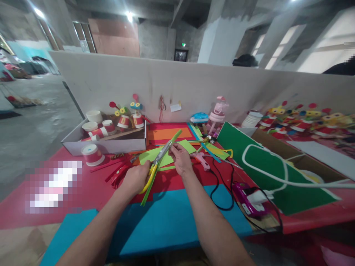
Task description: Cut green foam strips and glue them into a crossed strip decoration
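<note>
While the left hand has its fingers curled around the yellow handles of the scissors, the right hand is in tight too, thumb and fingertips pinched on the green strip close by the blade ends! From the head camera, that strip runs slantwise along the scissors, its upper end poking out beyond the tips, its lower end hanging below the left hand. Whether the blades are parted, you cannot tell.

Right underneath, light-green paper lies on the red-covered table, and a big blue sheet spreads beneath the forearms. Over on the left, a white box is packed with paper cups and two cup-bodied figures, with one more cup upside down just in front of it. Just right of the right hand, it's a pink glue gun, its black cord looping across the blue! Further right, a purple device with a white plug sits beside a slanting green board, and more figures crowd the far right.
</note>
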`<state>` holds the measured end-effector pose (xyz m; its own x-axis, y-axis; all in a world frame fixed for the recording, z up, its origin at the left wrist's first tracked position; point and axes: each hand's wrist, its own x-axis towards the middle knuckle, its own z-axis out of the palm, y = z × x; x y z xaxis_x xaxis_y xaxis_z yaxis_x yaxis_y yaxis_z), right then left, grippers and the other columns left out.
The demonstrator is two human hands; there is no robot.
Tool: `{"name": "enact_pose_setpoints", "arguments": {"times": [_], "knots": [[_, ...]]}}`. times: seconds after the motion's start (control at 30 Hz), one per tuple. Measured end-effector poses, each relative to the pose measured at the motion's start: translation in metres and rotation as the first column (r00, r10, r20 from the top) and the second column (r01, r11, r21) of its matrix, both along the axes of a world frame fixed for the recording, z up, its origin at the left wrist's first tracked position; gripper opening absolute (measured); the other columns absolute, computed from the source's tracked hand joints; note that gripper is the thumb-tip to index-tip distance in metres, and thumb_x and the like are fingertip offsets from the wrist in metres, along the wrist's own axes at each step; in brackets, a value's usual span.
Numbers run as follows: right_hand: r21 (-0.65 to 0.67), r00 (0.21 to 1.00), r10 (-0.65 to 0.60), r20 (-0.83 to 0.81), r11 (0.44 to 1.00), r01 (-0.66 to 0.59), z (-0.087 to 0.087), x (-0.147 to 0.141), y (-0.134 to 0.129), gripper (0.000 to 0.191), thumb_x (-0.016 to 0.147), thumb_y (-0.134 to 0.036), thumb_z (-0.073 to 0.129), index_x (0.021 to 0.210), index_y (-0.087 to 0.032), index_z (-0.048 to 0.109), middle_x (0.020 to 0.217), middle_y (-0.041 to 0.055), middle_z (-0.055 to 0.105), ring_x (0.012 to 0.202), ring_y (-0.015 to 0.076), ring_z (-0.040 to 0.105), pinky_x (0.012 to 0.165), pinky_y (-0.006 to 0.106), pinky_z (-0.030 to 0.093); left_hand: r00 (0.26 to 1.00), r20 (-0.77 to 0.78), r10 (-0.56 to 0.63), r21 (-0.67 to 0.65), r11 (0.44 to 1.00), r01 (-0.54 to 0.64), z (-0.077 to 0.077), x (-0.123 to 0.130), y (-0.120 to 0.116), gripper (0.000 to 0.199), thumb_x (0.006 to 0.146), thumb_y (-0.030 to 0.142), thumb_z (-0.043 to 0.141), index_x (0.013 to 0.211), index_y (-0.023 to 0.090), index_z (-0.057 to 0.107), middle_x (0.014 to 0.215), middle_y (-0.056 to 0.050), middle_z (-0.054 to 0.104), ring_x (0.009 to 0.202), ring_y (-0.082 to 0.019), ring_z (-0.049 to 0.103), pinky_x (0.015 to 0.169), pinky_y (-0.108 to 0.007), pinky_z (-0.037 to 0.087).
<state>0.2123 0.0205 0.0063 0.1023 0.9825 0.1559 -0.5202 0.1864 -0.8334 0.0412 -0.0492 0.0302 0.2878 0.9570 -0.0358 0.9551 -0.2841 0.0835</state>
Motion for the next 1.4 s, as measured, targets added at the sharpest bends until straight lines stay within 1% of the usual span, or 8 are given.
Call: {"name": "enact_pose_setpoints", "arguments": {"times": [0.13, 0.37, 0.73, 0.9, 1.0, 1.17, 1.27, 1.4], "knots": [[-0.009, 1.000, 0.020, 0.018, 1.000, -0.020, 0.000, -0.005, -0.003, 0.023, 0.057, -0.033, 0.078, 0.070, -0.019, 0.065, 0.061, -0.0051, 0.056, 0.057, 0.0076, 0.048, 0.058, 0.022, 0.041, 1.000, 0.003, -0.004, -0.002, 1.000, 0.004, 0.002, 0.000, 0.000, 0.024, 0.089, 0.026, 0.034, 0.108, 0.016, 0.045, 0.088, -0.014, 0.069, 0.085, -0.030, 0.067, 0.071, -0.037, 0.048], [-0.021, 0.998, 0.039, -0.048, 0.999, -0.040, 0.000, -0.010, -0.004, 0.025, 0.055, -0.032, 0.080, 0.070, -0.020, 0.064, 0.063, -0.0054, 0.057, 0.056, 0.0071, 0.048, 0.057, 0.022, 0.041, 1.000, 0.006, 0.007, -0.008, 1.000, -0.007, 0.002, 0.000, -0.001, 0.024, 0.089, 0.022, 0.035, 0.110, 0.016, 0.045, 0.086, -0.013, 0.069, 0.084, -0.029, 0.067, 0.071, -0.036, 0.048], [-0.029, 1.000, 0.027, 0.011, 0.999, -0.027, 0.000, -0.008, -0.005, 0.025, 0.058, -0.035, 0.078, 0.072, -0.019, 0.064, 0.060, -0.0051, 0.056, 0.056, 0.0075, 0.047, 0.056, 0.022, 0.040, 0.999, 0.023, 0.030, -0.003, 1.000, -0.030, 0.000, 0.000, 0.001, 0.024, 0.090, 0.025, 0.035, 0.109, 0.017, 0.047, 0.087, -0.013, 0.068, 0.085, -0.026, 0.067, 0.072, -0.034, 0.047], [-0.029, 0.998, 0.063, 0.030, 0.998, -0.062, 0.003, -0.003, -0.004, 0.026, 0.060, -0.036, 0.077, 0.076, -0.019, 0.064, 0.060, -0.0051, 0.056, 0.055, 0.0076, 0.049, 0.057, 0.022, 0.042, 0.999, 0.036, 0.029, 0.008, 1.000, -0.029, 0.001, -0.001, 0.001, 0.024, 0.088, 0.022, 0.036, 0.108, 0.017, 0.048, 0.088, -0.013, 0.068, 0.085, -0.027, 0.067, 0.072, -0.034, 0.047], [0.011, 0.999, 0.028, 0.036, 1.000, -0.029, 0.005, 0.002, -0.002, 0.028, 0.063, -0.038, 0.075, 0.081, -0.021, 0.063, 0.065, -0.0054, 0.058, 0.054, 0.0072, 0.051, 0.055, 0.021, 0.043, 0.999, 0.018, 0.035, 0.000, 0.999, -0.035, 0.003, 0.001, 0.001, 0.024, 0.088, 0.023, 0.036, 0.108, 0.017, 0.049, 0.089, -0.014, 0.068, 0.086, -0.027, 0.067, 0.072, -0.034, 0.047], [0.039, 0.995, -0.070, 0.073, 0.997, 0.067, 0.008, 0.008, -0.001, 0.026, 0.067, -0.041, 0.074, 0.075, -0.020, 0.060, 0.061, -0.0055, 0.057, 0.048, 0.0066, 0.051, 0.050, 0.021, 0.043, 1.000, -0.005, 0.016, -0.007, 1.000, -0.016, 0.005, 0.004, -0.001, 0.026, 0.090, 0.027, 0.033, 0.108, 0.016, 0.049, 0.089, -0.014, 0.068, 0.085, -0.028, 0.067, 0.073, -0.036, 0.048], [0.033, 0.995, -0.072, 0.070, 0.997, 0.070, 0.008, 0.007, -0.002, 0.026, 0.066, -0.039, 0.075, 0.075, -0.020, 0.060, 0.057, -0.0058, 0.056, 0.047, 0.0070, 0.051, 0.049, 0.020, 0.044, 1.000, -0.007, 0.018, -0.007, 1.000, -0.018, 0.005, 0.003, -0.001, 0.026, 0.091, 0.029, 0.033, 0.108, 0.016, 0.048, 0.090, -0.014, 0.068, 0.085, -0.028, 0.067, 0.073, -0.035, 0.048], [0.001, 0.997, -0.047, 0.065, 0.999, 0.047, 0.007, 0.004, -0.003, 0.029, 0.062, -0.040, 0.077, 0.073, -0.019, 0.061, 0.057, -0.0052, 0.058, 0.047, 0.0070, 0.052, 0.050, 0.020, 0.046, 1.000, 0.001, 0.007, 0.004, 1.000, -0.007, 0.003, 0.001, 0.000, 0.026, 0.090, 0.028, 0.034, 0.109, 0.017, 0.047, 0.091, -0.013, 0.068, 0.086, -0.027, 0.067, 0.072, -0.034, 0.047]]}}
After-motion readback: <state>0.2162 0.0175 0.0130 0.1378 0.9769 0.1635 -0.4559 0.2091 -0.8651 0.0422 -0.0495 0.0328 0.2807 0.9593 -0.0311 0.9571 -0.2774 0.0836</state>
